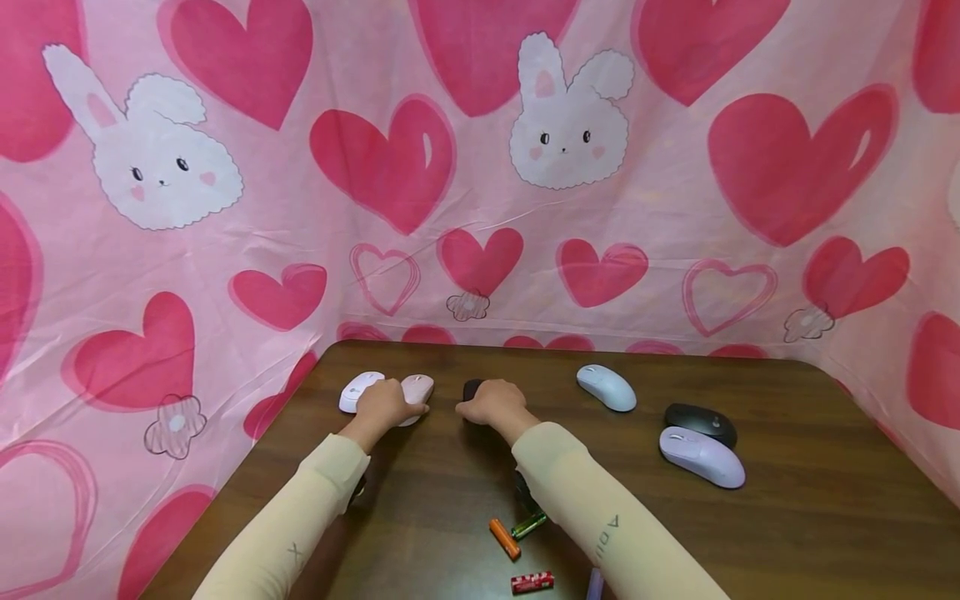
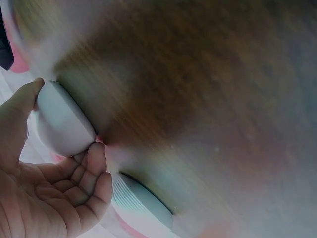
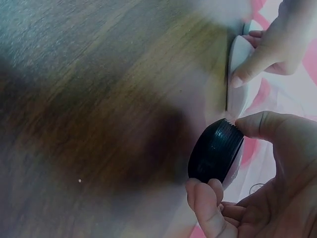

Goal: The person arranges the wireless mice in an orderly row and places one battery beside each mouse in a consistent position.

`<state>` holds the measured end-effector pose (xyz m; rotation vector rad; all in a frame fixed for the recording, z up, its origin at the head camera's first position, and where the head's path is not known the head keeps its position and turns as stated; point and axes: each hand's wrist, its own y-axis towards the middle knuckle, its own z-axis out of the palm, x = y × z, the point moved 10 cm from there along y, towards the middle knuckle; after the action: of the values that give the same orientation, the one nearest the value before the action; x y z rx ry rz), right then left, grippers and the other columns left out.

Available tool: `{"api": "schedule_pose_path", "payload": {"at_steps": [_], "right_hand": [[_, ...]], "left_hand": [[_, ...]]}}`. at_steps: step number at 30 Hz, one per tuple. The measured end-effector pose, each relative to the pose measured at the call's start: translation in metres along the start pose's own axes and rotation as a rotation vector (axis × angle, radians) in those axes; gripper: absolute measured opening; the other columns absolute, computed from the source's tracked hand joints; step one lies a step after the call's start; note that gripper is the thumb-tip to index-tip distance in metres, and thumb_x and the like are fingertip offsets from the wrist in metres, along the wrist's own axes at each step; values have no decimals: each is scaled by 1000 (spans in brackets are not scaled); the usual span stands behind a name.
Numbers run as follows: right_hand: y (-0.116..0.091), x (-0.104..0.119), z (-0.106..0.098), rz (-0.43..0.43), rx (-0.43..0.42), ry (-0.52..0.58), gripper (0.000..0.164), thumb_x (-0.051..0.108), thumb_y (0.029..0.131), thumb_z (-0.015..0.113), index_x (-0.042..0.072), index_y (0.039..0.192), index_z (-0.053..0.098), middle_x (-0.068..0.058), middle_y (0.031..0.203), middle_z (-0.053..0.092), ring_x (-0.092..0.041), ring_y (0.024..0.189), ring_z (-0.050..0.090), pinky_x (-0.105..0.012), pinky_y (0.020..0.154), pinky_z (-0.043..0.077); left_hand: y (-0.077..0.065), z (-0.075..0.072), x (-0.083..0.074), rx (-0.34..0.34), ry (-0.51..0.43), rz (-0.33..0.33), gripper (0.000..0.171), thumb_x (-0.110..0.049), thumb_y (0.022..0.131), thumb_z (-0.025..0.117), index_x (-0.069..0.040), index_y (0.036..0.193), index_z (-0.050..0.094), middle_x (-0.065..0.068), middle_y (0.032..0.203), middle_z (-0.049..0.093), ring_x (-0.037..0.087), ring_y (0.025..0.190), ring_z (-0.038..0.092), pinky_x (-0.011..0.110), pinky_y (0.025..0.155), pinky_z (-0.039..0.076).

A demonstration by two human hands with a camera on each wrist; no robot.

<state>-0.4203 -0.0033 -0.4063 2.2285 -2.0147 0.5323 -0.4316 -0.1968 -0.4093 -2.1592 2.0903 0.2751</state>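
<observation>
My left hand [image 1: 382, 410] grips a pale pink computer mouse [image 1: 417, 387] near the far left of the table, thumb on one side and fingertips on the other. Just left of it sits a white mouse [image 1: 358, 392], whose ribbed side shows in the left wrist view, close to the curled fingers. My right hand [image 1: 498, 404] pinches a black mouse [image 3: 213, 153] by its sides; in the right wrist view it looks tilted. From the head, most of that black mouse is hidden behind the hand.
Right of my hands lie a light blue mouse [image 1: 607, 388], another black mouse [image 1: 701, 423] and a lilac mouse [image 1: 702, 457]. Nearer on the wooden table [image 1: 810, 517] are orange [image 1: 505, 539], green [image 1: 529, 526], red [image 1: 532, 582] and purple [image 1: 595, 585] batteries. A pink curtain [image 1: 480, 200] hangs behind.
</observation>
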Motion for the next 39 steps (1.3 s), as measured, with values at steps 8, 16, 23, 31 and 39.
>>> {"api": "schedule_pose_path", "payload": {"at_steps": [8, 16, 23, 31, 39], "right_hand": [[4, -1, 3, 30, 14, 22, 58, 55, 85, 62, 5, 114, 66, -13, 116, 63, -31, 102, 59, -43, 81, 50], [4, 5, 4, 19, 6, 17, 58, 55, 84, 63, 4, 113, 67, -14, 114, 63, -32, 102, 58, -43, 83, 49], [4, 10, 5, 20, 14, 20, 60, 54, 84, 63, 3, 114, 66, -14, 114, 63, -33, 103, 57, -43, 84, 49], [6, 11, 8, 15, 11, 31, 59, 54, 83, 64, 4, 113, 67, -14, 114, 63, -33, 104, 58, -44, 83, 49], [8, 11, 11, 24, 7, 38, 60, 54, 82, 66, 4, 116, 66, -15, 116, 62, -33, 106, 57, -44, 83, 49]], "left_hand": [[2, 0, -2, -4, 8, 3, 61, -53, 71, 80, 4, 88, 65, 15, 79, 64, 32, 71, 60, 44, 62, 49], [0, -3, -4, -3, 12, 4, 62, -53, 71, 80, 5, 89, 65, 16, 82, 65, 32, 72, 60, 45, 61, 49], [3, 0, -3, 2, 24, 3, 63, -53, 72, 79, 5, 91, 65, 17, 84, 65, 31, 72, 60, 44, 62, 50], [4, 3, -1, 22, 22, -3, 64, -53, 71, 80, 5, 93, 65, 16, 83, 65, 30, 71, 59, 44, 62, 49], [5, 4, 1, 33, 20, -14, 64, -54, 70, 80, 4, 92, 66, 15, 81, 64, 30, 71, 60, 44, 62, 49]]}}
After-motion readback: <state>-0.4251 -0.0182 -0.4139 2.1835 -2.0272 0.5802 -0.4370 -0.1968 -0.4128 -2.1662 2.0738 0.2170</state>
